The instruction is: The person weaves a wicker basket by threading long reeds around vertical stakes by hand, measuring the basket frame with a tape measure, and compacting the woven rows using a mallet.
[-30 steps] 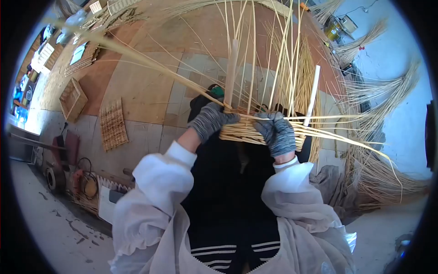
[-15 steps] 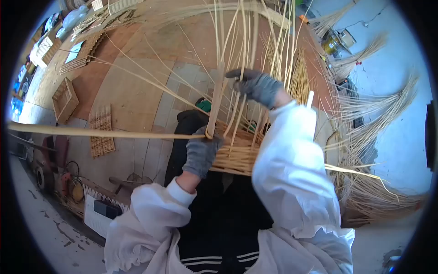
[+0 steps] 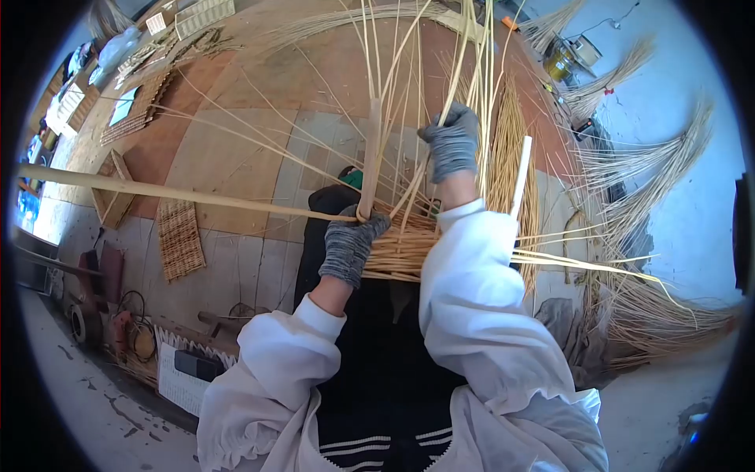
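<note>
A partly woven wicker basket [image 3: 401, 258] rests at my lap, with pale willow rods rising from its rim. My left hand [image 3: 348, 248], in a grey glove, is closed at the basket's left corner. There a thick willow rod [image 3: 204, 199] bends around the foot of a flat upright wooden stake [image 3: 372, 149] and runs far out to the left. My right hand [image 3: 454, 143], also gloved, is raised above the basket's right side. Its fingers are curled around a slender upright willow rod [image 3: 450, 93]; whether more than one is held cannot be told.
Bundles of thin rods [image 3: 661, 165] lean along the right side, and a thicker bundle [image 3: 513, 149] lies beyond my right hand. A woven panel [image 3: 180, 238] and a wooden frame [image 3: 112, 189] lie on the floor at left. Lower left are a paper sheet [image 3: 180, 384] and a dark case [image 3: 198, 365].
My right hand has moved slightly right, and its fingers, loosely spread before, are now closed on a rod. The long rod's left end has swung upward in view. My left hand stays at the corner.
</note>
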Tool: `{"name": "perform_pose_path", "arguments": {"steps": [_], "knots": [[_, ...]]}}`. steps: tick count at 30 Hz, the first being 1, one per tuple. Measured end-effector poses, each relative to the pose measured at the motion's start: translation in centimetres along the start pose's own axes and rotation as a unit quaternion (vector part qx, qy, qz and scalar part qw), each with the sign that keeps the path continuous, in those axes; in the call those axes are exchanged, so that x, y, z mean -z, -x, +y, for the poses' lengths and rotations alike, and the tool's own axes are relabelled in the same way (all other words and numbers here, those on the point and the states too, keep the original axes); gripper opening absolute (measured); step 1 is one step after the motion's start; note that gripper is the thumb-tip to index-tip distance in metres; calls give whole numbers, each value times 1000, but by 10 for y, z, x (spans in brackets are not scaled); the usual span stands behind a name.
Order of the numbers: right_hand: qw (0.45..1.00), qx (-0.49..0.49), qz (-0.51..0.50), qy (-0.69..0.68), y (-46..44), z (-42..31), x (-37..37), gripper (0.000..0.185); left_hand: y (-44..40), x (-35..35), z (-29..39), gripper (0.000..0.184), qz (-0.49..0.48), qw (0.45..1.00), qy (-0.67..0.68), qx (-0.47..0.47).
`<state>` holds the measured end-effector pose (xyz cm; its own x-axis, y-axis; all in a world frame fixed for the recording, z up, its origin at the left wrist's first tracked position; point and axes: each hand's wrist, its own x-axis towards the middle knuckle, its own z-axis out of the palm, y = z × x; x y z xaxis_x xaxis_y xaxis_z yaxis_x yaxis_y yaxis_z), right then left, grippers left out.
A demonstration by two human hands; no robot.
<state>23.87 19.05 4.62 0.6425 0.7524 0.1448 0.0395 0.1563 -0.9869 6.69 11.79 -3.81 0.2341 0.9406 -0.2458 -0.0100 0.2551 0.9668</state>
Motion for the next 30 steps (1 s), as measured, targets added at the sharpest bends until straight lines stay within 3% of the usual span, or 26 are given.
{"name": "perform_pose_path", "arguments": {"steps": [2,3,6,8,9,10,11,13,14,16,17,18,20,22,23,24,25,27,29,30], "knots": [[980,-84,-74,-165,0,-17,14,32,0,0,0,18,0,999,41,-7],[971,-110,-152,-146,-11,-17,30,25,0,2,2,16,-9,999,42,-23],[953,-189,-219,-89,-30,-24,53,20,1,2,0,15,-16,996,88,-6],[958,-154,-237,-42,-29,-40,38,22,4,0,2,14,-10,995,101,0],[948,-83,-279,130,-24,-66,22,23,5,-1,4,13,-4,994,111,4],[903,-12,-312,296,-20,-80,14,24,5,0,4,13,-4,994,107,11],[937,-54,-328,108,-16,-79,25,25,4,2,3,13,-1,995,98,0],[941,-83,-243,220,-2,-78,69,22,7,7,5,14,-6,993,120,-1],[964,-137,-134,186,26,-67,96,22,8,11,8,14,-9,993,116,4],[960,-105,-123,228,75,-21,168,23,5,15,13,15,-32,991,125,27],[967,-189,-162,53,102,-20,181,23,4,19,10,19,-47,990,131,28],[938,-265,-185,-130,124,-19,186,23,4,21,8,19,-51,991,123,35],[975,-192,12,-109,136,-13,172,22,9,25,13,26,-97,986,132,19],[975,-201,25,-88,126,-9,171,18,47,31,36,27,-112,983,145,6],[971,-212,32,-105,127,-15,166,18,65,32,36,25,49,989,43,-135],[966,-226,38,-121,126,-22,164,17,74,29,41,22,209,939,-58,-269],[966,-222,39,-127,121,-20,164,17,72,25,51,22,207,937,-60,-275],[973,-197,5,-121,123,-7,169,19,70,15,61,30,30,880,-238,-409],[973,-177,-31,-145,126,0,171,21,24,-14,66,30,-54,878,-403,-253],[968,-172,-48,-174,126,1,173,22,-15,-20,61,29,-120,825,-505,-224]]}}
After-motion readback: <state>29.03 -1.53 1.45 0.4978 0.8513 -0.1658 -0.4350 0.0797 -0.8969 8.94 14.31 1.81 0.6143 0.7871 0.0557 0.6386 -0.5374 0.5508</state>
